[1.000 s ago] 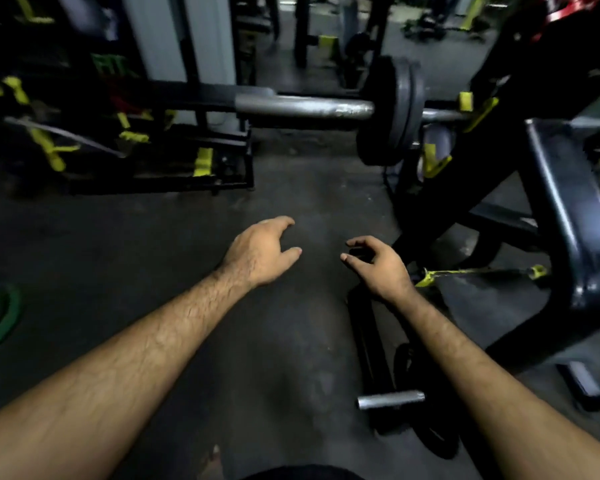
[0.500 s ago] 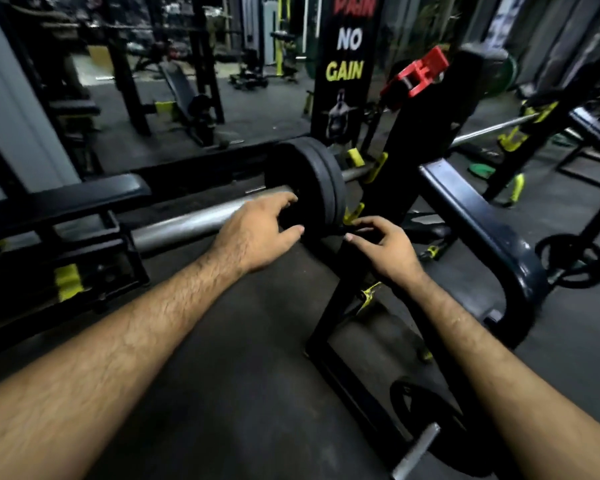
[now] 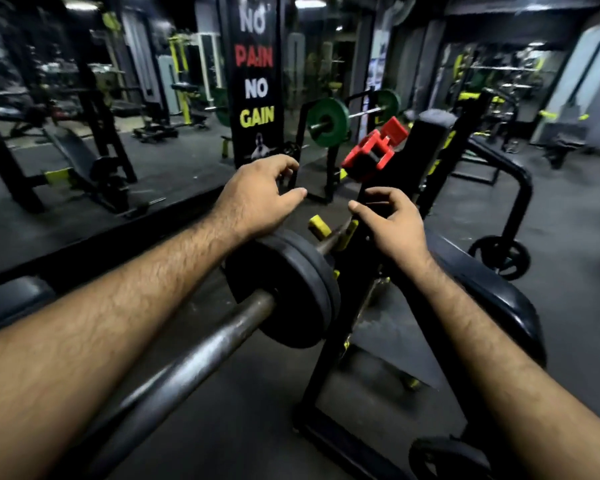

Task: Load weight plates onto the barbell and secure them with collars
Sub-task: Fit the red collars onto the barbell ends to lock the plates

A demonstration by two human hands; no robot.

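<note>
Both hands, left (image 3: 257,199) & right (image 3: 392,223), hover loosely curled, holding nothing. Plates (image 3: 284,289) already on bar (image 3: 194,355). Collar (image 3: 373,150) probably light, stiff; we'd grip its sides.

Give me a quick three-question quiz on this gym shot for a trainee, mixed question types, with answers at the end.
1. True or false: the right hand is gripping the red collar.
2. What colour are the plates on the near barbell? A) green B) black C) red
3. Fill in: the banner reads "No pain, no ____".

Key:
1. False. Both the right hand and the left hand are empty, fingers loosely curled; the collar sits on the rack upright beyond them.
2. B. The green plate is on another bar farther back.
3. Gain.
</note>
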